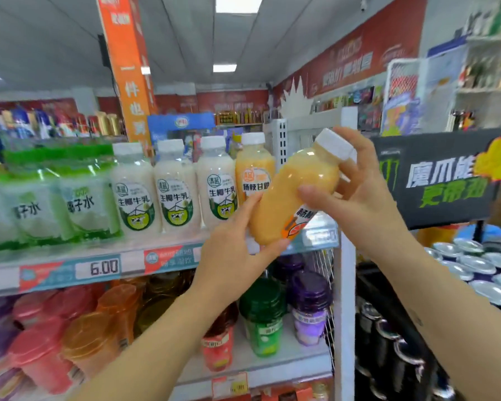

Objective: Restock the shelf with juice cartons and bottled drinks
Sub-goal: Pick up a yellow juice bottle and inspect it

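My right hand (362,195) grasps the tilted yellow juice bottle (278,206) near its cap. My left hand (235,244) grips its base.

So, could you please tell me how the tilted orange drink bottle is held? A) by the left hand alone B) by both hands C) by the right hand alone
B: the left hand holds the base of the orange drink bottle, while the right hand grips its upper part below the white cap.
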